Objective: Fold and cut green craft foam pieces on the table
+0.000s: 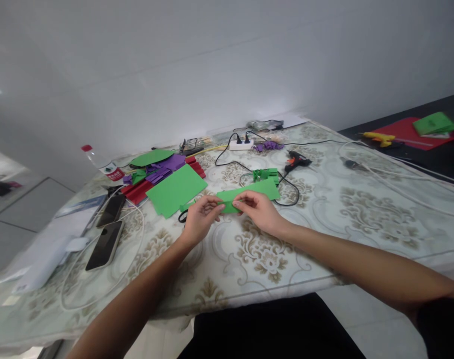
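Observation:
Between the fingertips of both hands is a small green paper strip [229, 206]. My left hand [203, 215] pinches its left end, and my right hand [259, 210] pinches the right end. Just beyond the right hand lies a longer green paper piece [264, 188] on the patterned tablecloth. Left of the hands rest larger green sheets [178, 190]. Black-handled scissors [182, 216] show partly beside my left hand. A cut green paper piece [266, 174] sits farther back, near a black glue gun [297, 161].
Red folded paper [137, 192] and purple paper [170, 164] are piled at the left, by a bottle [106, 165]. Two phones [105, 244] and a white cable lie front left. A power strip [241, 144] stands at the back. A yellow glue gun [379, 138] lies far right.

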Demonstrator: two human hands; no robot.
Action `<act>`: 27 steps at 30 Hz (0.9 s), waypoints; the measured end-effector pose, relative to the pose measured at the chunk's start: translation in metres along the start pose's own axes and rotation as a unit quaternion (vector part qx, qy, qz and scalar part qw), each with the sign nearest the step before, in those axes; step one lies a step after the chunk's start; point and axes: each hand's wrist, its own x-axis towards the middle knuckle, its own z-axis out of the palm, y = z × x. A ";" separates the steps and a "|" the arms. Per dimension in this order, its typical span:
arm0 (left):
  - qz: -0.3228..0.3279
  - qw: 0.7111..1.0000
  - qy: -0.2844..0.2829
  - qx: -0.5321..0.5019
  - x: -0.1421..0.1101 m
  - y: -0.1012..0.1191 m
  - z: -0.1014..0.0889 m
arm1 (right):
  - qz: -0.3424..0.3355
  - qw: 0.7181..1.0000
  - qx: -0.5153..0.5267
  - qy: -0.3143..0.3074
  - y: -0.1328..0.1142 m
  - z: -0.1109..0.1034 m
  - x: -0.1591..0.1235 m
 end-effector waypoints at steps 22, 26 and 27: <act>0.022 1.000 -0.002 -0.013 0.001 -0.008 -0.001 | -0.002 1.000 0.008 0.007 0.004 -0.001 0.000; 0.019 0.999 0.016 -0.022 0.001 -0.007 0.000 | -0.004 0.999 0.035 -0.001 0.005 0.001 -0.001; 0.018 0.999 0.021 -0.026 0.001 -0.007 0.000 | 0.001 0.999 0.040 -0.005 0.004 0.001 -0.001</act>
